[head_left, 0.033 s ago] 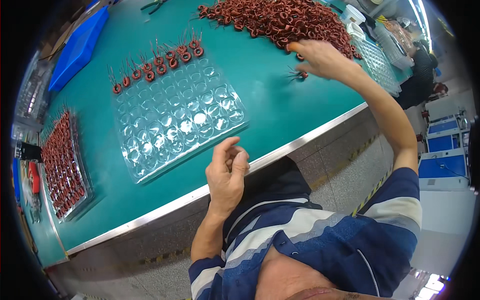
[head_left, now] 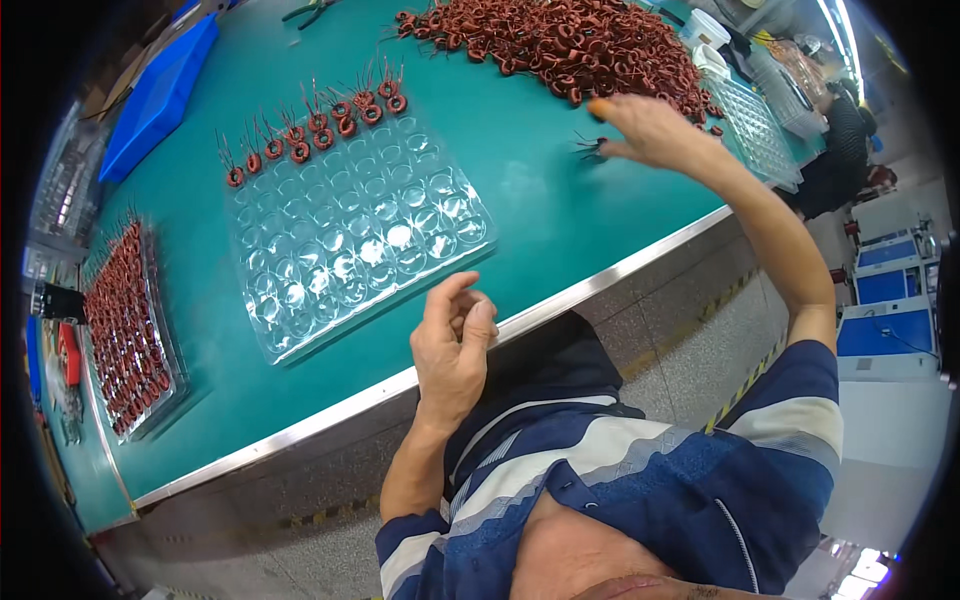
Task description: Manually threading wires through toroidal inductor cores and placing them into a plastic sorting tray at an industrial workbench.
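The right hand (head_left: 648, 128) reaches to the coil pile (head_left: 560, 45) on the worktop (head_left: 540, 200), fingers spread, closing on a loose coil (head_left: 592, 148). The left hand (head_left: 452, 345) hovers empty, loosely curled, near the tray (head_left: 350, 230). Next calls for seating a coil in a free pocket.

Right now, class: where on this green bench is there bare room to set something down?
Free: the strip between the clear tray and the coil pile, and the mat along the metal edge. Crowded: the pile by the right hand and the filled tray.
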The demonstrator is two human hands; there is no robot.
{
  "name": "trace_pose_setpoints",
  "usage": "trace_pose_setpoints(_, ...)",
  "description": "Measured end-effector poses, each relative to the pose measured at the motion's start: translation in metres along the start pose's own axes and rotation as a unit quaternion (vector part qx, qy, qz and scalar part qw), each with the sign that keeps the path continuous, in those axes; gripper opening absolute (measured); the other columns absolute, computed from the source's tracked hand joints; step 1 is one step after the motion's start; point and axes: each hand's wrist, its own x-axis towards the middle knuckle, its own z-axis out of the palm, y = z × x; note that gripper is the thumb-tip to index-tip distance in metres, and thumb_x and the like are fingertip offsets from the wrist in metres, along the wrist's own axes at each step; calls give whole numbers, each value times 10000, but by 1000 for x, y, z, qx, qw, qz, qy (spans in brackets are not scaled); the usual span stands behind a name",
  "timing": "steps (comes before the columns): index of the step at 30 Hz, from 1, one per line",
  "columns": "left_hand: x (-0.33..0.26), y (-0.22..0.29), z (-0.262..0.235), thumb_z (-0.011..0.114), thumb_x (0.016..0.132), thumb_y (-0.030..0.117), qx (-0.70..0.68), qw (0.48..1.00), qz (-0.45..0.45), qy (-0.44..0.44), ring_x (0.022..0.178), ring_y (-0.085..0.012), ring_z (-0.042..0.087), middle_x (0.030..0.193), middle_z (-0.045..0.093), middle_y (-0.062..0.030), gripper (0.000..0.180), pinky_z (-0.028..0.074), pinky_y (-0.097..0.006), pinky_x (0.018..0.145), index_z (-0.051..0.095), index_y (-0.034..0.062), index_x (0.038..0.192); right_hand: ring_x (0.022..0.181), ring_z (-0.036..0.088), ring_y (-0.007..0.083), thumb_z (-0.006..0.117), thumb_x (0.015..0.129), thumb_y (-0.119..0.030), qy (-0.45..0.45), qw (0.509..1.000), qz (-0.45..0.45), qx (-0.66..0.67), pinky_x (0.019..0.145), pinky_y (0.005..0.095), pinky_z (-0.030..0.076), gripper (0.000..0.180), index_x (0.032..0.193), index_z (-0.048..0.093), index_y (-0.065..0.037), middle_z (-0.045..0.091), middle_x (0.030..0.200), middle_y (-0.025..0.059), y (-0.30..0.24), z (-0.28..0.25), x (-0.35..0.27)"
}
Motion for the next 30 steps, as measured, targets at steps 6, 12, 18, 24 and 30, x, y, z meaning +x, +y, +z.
trace_pose_setpoints(6, -5, 2, 4, 513, 964, 81, -3, 1000, -8, -4, 656, -99, 553, 849, 568, -75, 266, 486, -233, 576, 497, -20, 1210, 841, 625, 336, 595, 905, -235, 112, 978, -10, 174, 766, 410, 511, 298, 1109, 549, -23, 631, 934, 181, -5, 53, -21)
trace_pose_setpoints(12, 5, -2, 35, 594, 858, 5, 294, 930, 211, 69, 813, -242, 629, 1137, 574, -202, 484, 522, -337, 700, 428, -40, 1310, 672, 612, 107, 637, 901, -232, 37, 769, 63, 635, 591, 234, 473, 324, 1096, 598, 23, 646, 834, 64, -109, 5, -31)
trace_pose_setpoints(18, 19, -5, 41, 540, 910, 46, 291, 918, 259, 77, 908, -395, 598, 1155, 512, -263, 472, 518, -417, 756, 362, -73, 1331, 638, 595, 94, 610, 937, -234, 89, 721, 1, 687, 564, 231, 481, 286, 1034, 617, 35, 654, 768, 52, -173, -6, -42)
trace_pose_setpoints(24, 6, 7, 17, 478, 1002, 219, 94, 989, 113, 26, 682, -126, 594, 824, 609, -65, 308, 503, -266, 619, 505, 0, 1217, 681, 608, 105, 606, 939, -254, 209, 725, 68, 653, 587, 236, 487, 296, 994, 635, 35, 665, 778, 63, -172, -5, -52)
trace_pose_setpoints(30, 1, 13, 13, 509, 990, 185, -43, 995, 55, -68, 691, -114, 591, 848, 611, -52, 270, 502, -246, 619, 525, 7, 1192, 902, 605, 155, 604, 931, -176, 166, 751, -50, 637, 821, 274, 479, 207, 993, 663, 12, 650, 1011, 80, -178, -12, -41)
